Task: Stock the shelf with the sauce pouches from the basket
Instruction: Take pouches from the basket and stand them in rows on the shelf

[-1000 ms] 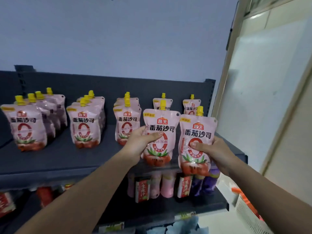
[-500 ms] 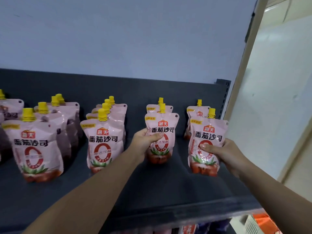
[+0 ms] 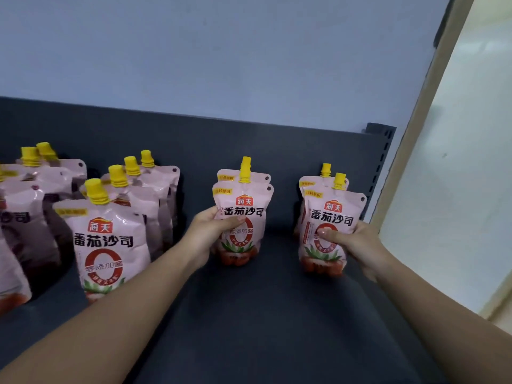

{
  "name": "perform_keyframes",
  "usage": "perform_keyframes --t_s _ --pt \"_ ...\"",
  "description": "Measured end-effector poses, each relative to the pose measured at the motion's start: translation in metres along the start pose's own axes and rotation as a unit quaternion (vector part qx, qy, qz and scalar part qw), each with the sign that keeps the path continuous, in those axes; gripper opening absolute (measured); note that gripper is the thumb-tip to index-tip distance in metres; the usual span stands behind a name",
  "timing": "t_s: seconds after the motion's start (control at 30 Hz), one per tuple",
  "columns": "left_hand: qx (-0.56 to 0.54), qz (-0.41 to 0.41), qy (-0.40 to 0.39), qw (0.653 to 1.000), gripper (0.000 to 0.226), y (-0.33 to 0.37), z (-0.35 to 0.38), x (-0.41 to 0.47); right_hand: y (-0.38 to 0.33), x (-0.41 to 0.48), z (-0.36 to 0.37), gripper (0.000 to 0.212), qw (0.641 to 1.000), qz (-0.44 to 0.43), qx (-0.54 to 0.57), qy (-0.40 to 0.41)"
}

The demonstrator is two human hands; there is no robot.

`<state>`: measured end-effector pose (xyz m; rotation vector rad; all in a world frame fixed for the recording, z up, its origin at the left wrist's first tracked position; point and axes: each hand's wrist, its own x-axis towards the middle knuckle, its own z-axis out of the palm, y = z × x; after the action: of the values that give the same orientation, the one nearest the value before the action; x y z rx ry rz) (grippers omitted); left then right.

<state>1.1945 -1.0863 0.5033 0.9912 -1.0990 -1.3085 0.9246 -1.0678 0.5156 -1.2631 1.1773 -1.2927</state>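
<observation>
Two pink tomato sauce pouches with yellow caps stand on the dark shelf (image 3: 263,314). My left hand (image 3: 210,234) grips the middle pouch (image 3: 243,206) by its left side, with its base on the shelf just in front of another pouch (image 3: 241,174). My right hand (image 3: 357,242) grips the right pouch (image 3: 329,217), thumb across its front, directly before a pouch (image 3: 313,181) near the back panel. The basket is out of view.
Rows of the same pouches (image 3: 108,239) fill the shelf's left part, several deep. The shelf's back panel (image 3: 194,139) and a slotted upright (image 3: 379,159) close the rear and right. A pale wall and door frame (image 3: 432,112) stand at the right.
Both hands have carried their pouches forward from the shelf's front edge to stand behind, close to the rear pouches. The camera has moved closer and lower shelves have left view.
</observation>
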Motion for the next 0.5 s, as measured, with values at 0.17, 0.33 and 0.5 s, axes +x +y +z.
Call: perform_keyframes --t_s 0.17,0.33,0.5 --pt "-0.019 0.008 0.004 1.0 0.029 -0.004 0.0 0.006 0.003 0.025 -0.009 0.023 1.0 0.002 -0.019 -0.019" --pt "0.027 0.027 0.015 0.999 0.022 -0.005 -0.003 0.008 0.009 0.043 -0.015 0.021 0.999 0.005 -0.031 -0.04" --pt "0.104 0.02 0.013 0.994 0.022 -0.003 -0.006 0.001 0.01 0.046 -0.019 0.021 0.996 0.003 -0.042 -0.077"
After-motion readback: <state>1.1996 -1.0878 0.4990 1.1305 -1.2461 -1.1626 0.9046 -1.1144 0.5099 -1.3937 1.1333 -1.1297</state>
